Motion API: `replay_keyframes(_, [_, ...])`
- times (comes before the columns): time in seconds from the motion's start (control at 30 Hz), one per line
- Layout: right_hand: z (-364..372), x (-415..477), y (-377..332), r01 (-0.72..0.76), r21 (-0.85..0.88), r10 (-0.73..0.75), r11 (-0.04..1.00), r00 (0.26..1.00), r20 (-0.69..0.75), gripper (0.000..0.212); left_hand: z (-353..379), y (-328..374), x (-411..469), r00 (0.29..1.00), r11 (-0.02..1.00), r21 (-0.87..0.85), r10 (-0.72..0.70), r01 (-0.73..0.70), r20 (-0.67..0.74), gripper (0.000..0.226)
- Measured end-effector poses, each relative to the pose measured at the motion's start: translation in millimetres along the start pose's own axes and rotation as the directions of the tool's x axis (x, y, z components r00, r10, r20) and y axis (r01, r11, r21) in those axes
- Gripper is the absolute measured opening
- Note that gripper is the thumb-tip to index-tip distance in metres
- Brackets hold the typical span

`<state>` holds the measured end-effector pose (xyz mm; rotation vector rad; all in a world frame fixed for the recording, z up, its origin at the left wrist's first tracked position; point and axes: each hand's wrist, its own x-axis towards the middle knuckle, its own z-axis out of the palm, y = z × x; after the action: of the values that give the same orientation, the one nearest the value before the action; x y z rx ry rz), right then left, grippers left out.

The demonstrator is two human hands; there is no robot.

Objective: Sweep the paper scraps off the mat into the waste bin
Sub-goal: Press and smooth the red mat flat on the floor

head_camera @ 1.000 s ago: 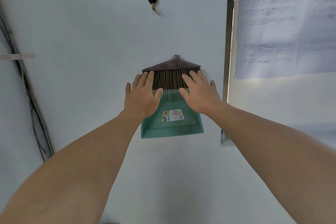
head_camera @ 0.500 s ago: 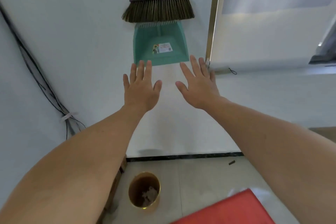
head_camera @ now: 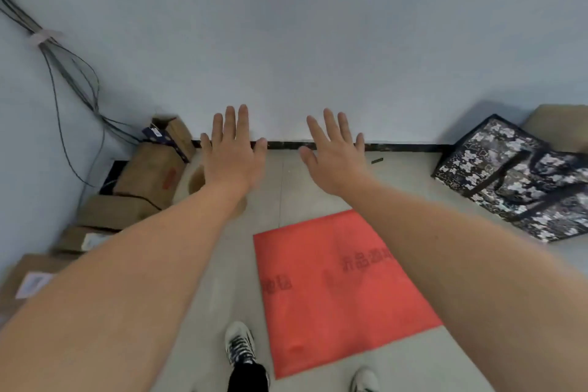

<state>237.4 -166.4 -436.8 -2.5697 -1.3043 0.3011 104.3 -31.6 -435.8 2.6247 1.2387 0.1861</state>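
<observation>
Left hand (head_camera: 230, 156) and right hand (head_camera: 337, 156) are reaching forward above the floor (head_camera: 397, 366), fingers spread, holding nothing.
The red mat (head_camera: 334, 289) is lying flat on the grey floor under the right forearm, faint dark characters showing blurred on it; the waste bin (head_camera: 194, 180) is standing beyond its far left corner, mostly hidden behind the left wrist. Against half a second ago, broom and dustpan are gone from sight and more mat is showing.
</observation>
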Motion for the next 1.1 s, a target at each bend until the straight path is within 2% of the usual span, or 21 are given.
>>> replay_keyframes(0.2, [128,-66,88,-0.100,0.044,0.090,0.994,0.978,0.188,0.060,151,5,-91,0.984,0.996,0.020,-0.089,0.087,0.153,0.067])
replay_keyframes(0.43, [309,-96,171,-0.192,0.043,0.177,0.980,0.955,0.237,0.061,350,-27,-139,0.946,0.985,0.023,-0.171,0.171,0.276,0.068])
replay_keyframes(0.63, [467,-98,243,-0.237,-0.020,0.235,0.971,0.941,0.245,0.062,521,-76,-164,0.926,0.986,0.078,-0.165,0.147,0.339,0.069])
replay_keyframes(0.9, [609,-86,289,-0.231,-0.026,0.229,0.973,0.936,0.267,0.061,663,-108,-168,0.907,0.974,0.090,-0.227,0.209,0.355,0.070])
replay_keyframes(1.1, [667,-82,306,-0.268,-0.039,0.264,0.963,0.898,0.352,0.061,725,-126,-193,0.806,0.949,0.091,-0.305,0.301,0.507,0.074])
